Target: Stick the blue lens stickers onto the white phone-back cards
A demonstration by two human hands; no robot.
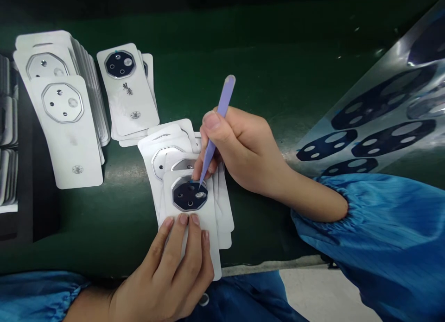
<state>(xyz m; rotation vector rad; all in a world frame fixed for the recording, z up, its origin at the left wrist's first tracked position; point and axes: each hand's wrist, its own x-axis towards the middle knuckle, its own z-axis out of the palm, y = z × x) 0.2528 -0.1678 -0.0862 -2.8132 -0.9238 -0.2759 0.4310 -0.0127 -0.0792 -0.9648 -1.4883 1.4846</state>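
Purple tweezers (226,94) are pinched in my right hand (246,150), their tip touching a dark octagonal film (182,194) with round holes. That film lies over the camera area of a white phone-back-shaped panel (209,238). Flat on the lower part of this panel rest the outstretched fingers of my left hand (170,275); its thumb is hidden. Beneath it spreads a loose pile of similar white panels (224,215).
At the left stands a tall stack of white panels (69,146). A smaller stack (134,99) beside it has a dark film on its top panel. On the right lies a clear sheet (392,109) with several dark films. More panels sit in a black tray (31,192) at the far left.
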